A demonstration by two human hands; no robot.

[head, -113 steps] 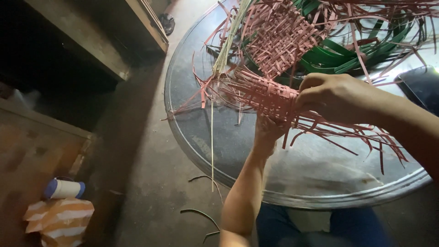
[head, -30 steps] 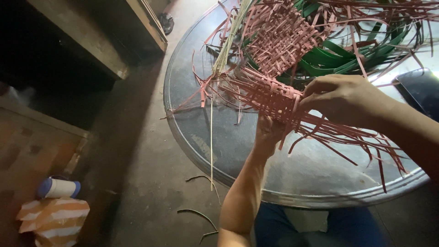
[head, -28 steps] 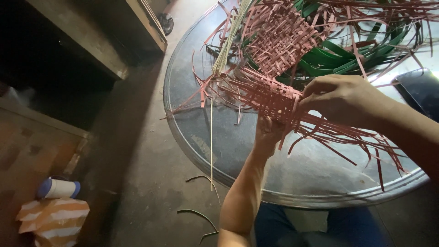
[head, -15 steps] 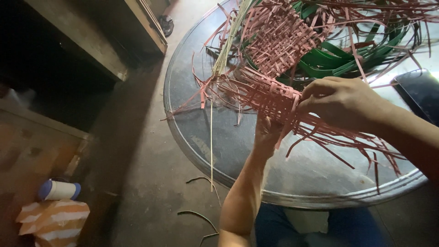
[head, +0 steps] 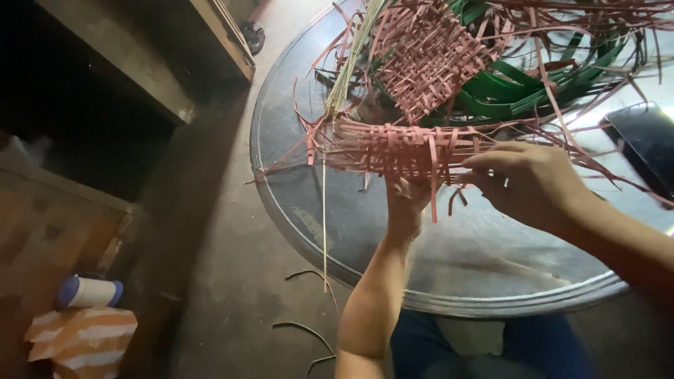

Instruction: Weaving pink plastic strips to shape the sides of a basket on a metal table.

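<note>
One pink woven panel [head: 400,149] was pinched from beneath by the left hand [head: 407,200], its strips nipped by the right hand [head: 530,182].

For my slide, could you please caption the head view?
Two hands, left hand and right hand, hold a pink woven strip mat over a round metal tray.

At the lower left, on the floor beside a dark wooden cabinet, lies a crumpled package [head: 83,342] striped in orange and white (a soft bag or wrapper, its exact kind unclear). Just above it, touching or nearly so, rests a small cylindrical container [head: 89,292] on its side, white-bodied with blue ends. At the far right edge, on the round metal desk [head: 449,281], sits a flat dark rectangular screen [head: 649,144], glossy and black, partly cut off by the frame.
</note>
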